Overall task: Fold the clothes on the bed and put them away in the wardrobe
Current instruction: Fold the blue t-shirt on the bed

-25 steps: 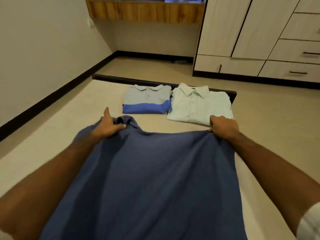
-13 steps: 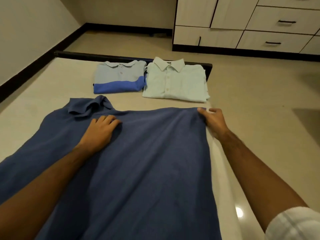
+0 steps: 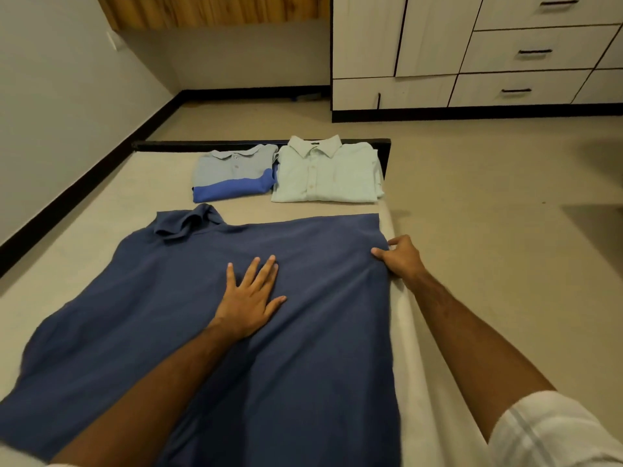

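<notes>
A dark blue polo shirt (image 3: 188, 318) lies spread flat on the bed (image 3: 101, 210), collar at the far left. My left hand (image 3: 251, 296) rests flat on its middle, fingers apart. My right hand (image 3: 401, 259) pinches the shirt's right edge near the mattress side. Beyond it lie two folded shirts side by side: a grey and blue polo (image 3: 232, 173) and a pale green button shirt (image 3: 325, 173). The wardrobe (image 3: 472, 52) stands across the floor at the far right.
The bed's dark footboard (image 3: 209, 144) runs behind the folded shirts. A wall with a black skirting (image 3: 84, 173) borders the left. A wooden shelf (image 3: 215, 10) hangs on the far wall. Beige floor (image 3: 488, 197) lies between bed and wardrobe.
The blue shirt has been lowered from being held up to lying flat on the bed. My left hand let go of the collar side and now presses flat on the middle.
</notes>
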`<move>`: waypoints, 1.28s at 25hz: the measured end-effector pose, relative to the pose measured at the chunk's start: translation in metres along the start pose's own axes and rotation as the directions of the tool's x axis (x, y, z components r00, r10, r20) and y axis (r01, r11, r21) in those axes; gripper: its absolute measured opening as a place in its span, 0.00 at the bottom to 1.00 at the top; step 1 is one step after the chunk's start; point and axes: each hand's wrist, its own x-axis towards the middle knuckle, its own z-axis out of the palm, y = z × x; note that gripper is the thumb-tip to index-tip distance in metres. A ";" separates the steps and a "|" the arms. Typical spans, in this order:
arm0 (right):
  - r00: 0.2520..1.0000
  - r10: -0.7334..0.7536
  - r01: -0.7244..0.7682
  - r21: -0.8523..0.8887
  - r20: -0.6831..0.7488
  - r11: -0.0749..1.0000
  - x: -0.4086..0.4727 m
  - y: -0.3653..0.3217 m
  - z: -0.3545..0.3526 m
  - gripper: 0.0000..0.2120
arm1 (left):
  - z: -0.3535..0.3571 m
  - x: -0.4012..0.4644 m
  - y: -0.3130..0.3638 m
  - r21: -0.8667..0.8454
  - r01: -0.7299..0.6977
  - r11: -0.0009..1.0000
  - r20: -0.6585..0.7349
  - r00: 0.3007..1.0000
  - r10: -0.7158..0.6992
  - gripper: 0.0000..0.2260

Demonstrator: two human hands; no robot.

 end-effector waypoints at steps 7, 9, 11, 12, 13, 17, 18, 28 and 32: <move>0.928 0.015 -0.020 0.010 0.372 1.000 -0.117 0.020 -0.014 0.19 | 0.006 -0.045 0.034 -0.280 0.094 0.955 0.052 0.995 -0.083 0.47; 0.890 0.028 -0.028 -0.007 0.454 1.000 -0.151 0.034 -0.012 0.19 | -0.003 -0.059 0.045 -0.336 0.121 0.934 0.114 0.990 -0.087 0.47; 0.876 0.041 -0.042 -0.009 0.480 0.999 -0.181 0.050 -0.009 0.15 | -0.010 -0.074 0.053 -0.372 0.148 0.916 0.182 0.980 -0.084 0.44; 0.885 0.042 -0.068 0.040 0.463 0.997 -0.192 0.055 -0.009 0.15 | -0.013 -0.080 0.057 -0.377 0.158 0.913 0.225 0.971 -0.075 0.43; 0.908 0.045 -0.105 0.122 0.416 0.987 -0.200 0.059 -0.011 0.15 | -0.015 -0.086 0.060 -0.378 0.164 0.911 0.264 0.962 -0.063 0.43; 0.933 0.005 -0.158 0.397 0.360 0.904 -0.233 0.063 -0.029 0.15 | -0.017 -0.122 0.074 -0.315 0.086 0.945 0.249 0.969 -0.005 0.50; 0.909 -0.032 -0.156 0.409 0.416 0.899 -0.242 0.066 -0.032 0.16 | -0.015 -0.131 0.079 -0.293 0.049 0.955 0.235 0.972 0.023 0.51; 0.892 -0.234 0.189 0.151 0.385 0.970 -0.284 0.087 -0.047 0.11 | -0.049 -0.185 0.152 -0.375 -0.339 0.863 0.256 0.857 0.448 0.54; 0.927 -0.182 0.340 -0.531 0.327 0.776 -0.281 0.094 -0.061 0.21 | -0.039 -0.192 0.166 -0.044 -0.439 0.897 0.260 0.862 0.435 0.43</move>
